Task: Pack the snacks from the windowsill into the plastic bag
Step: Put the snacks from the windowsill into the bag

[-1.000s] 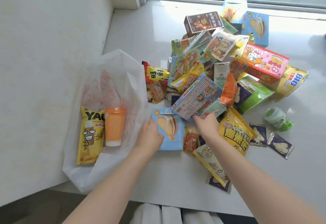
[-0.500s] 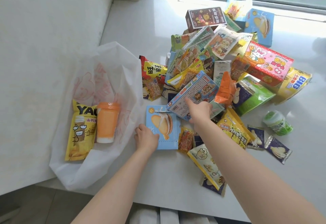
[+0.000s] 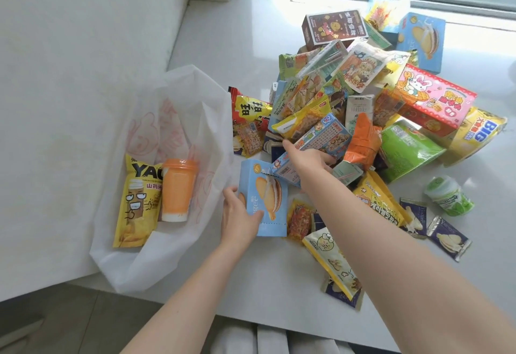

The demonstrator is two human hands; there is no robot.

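Note:
A white plastic bag (image 3: 178, 119) lies open at the left of the windowsill (image 3: 223, 46). Inside it are a yellow YAO chip packet (image 3: 134, 203) and an orange cup (image 3: 177, 190). A large heap of snack boxes and packets (image 3: 363, 94) covers the sill to the right. My left hand (image 3: 237, 217) grips a light blue pie box (image 3: 266, 197) by its lower left edge, right beside the bag's mouth. My right hand (image 3: 310, 158) holds a blue printed snack box (image 3: 318, 141) at the near edge of the heap.
A second blue pie box (image 3: 423, 41) and a brown box (image 3: 335, 28) stand near the window. A green-lidded jar (image 3: 448, 196) and small dark blue sachets (image 3: 446, 238) lie at the right. A white wall (image 3: 69, 60) borders the bag on the left.
My left hand has closed around the light blue pie box and tilted its near edge up. My right hand has moved up onto the blue printed box and taken hold of it.

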